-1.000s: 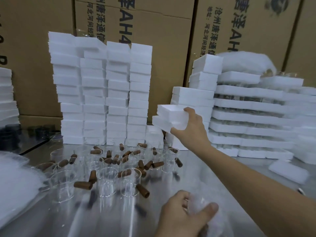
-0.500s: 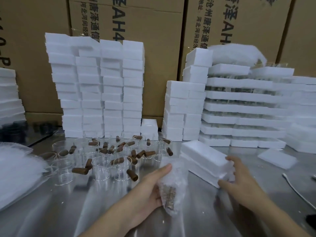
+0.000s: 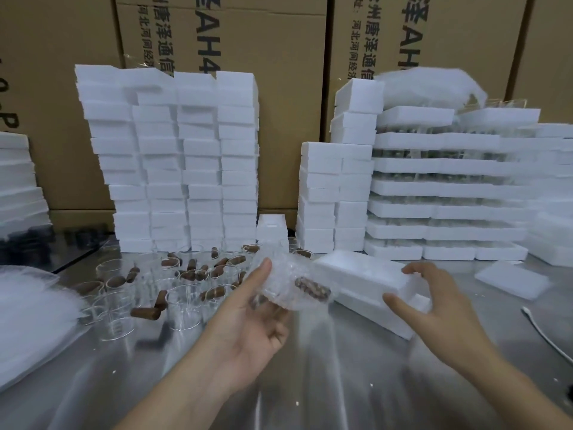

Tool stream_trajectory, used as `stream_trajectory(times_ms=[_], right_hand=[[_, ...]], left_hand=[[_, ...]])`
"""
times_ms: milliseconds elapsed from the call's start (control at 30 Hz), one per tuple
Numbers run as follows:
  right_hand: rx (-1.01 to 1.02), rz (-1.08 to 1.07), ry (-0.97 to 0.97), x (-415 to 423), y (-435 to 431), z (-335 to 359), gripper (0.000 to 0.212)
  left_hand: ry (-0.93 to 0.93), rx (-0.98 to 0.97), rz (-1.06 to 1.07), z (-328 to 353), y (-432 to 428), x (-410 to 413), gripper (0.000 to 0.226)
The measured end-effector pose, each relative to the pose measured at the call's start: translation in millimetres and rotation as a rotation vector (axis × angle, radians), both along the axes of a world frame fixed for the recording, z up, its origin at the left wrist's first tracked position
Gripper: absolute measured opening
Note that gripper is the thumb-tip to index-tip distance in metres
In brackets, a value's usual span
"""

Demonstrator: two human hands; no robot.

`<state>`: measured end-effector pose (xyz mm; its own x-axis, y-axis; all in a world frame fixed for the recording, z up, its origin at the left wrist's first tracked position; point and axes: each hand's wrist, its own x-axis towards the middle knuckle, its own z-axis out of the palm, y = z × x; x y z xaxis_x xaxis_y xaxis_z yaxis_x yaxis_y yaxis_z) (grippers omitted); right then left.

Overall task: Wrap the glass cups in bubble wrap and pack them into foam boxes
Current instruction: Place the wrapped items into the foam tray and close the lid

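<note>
The left hand [image 3: 248, 333] holds one bubble-wrapped cup [image 3: 297, 287] over the middle of the bench [image 3: 325, 383]; the right hand [image 3: 440, 308] grips a foam box [image 3: 359, 274] just beside it. That cup is not yet packed, and many bare glass cups [image 3: 183, 305] wait toward the left edge.

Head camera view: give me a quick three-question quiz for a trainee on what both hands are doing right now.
1. True or false: the left hand holds a bubble-wrapped cup.
2. What does the right hand grip? A) the foam box B) a cardboard carton C) a bare glass cup
3. Fill in: the unwrapped glass cups stand to the ___ of the left hand.
Key: 1 true; 2 A; 3 left.
</note>
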<state>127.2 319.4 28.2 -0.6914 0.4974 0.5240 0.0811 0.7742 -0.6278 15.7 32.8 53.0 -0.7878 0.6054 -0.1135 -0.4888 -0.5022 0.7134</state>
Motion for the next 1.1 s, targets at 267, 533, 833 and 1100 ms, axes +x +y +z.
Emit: stream_trajectory(times_ms=[267, 533, 833, 1100], right_hand=[[0.090, 0.361, -0.325, 4, -27, -3, 0.066], [0.120, 0.436, -0.471, 3, -39, -9, 0.060], [0.127, 0.417, -0.508, 5, -34, -8, 0.065], [0.081, 0.439, -0.509, 5, -32, -7, 0.061]], left_hand=[[0.357, -0.030, 0.163, 16, -19, -5, 0.089], [0.952, -0.594, 0.233, -3, -10, 0, 0.057], [1.087, -0.911, 0.261, -29, -9, -15, 0.066], [1.158, -0.990, 0.203, -33, -11, -19, 0.066]])
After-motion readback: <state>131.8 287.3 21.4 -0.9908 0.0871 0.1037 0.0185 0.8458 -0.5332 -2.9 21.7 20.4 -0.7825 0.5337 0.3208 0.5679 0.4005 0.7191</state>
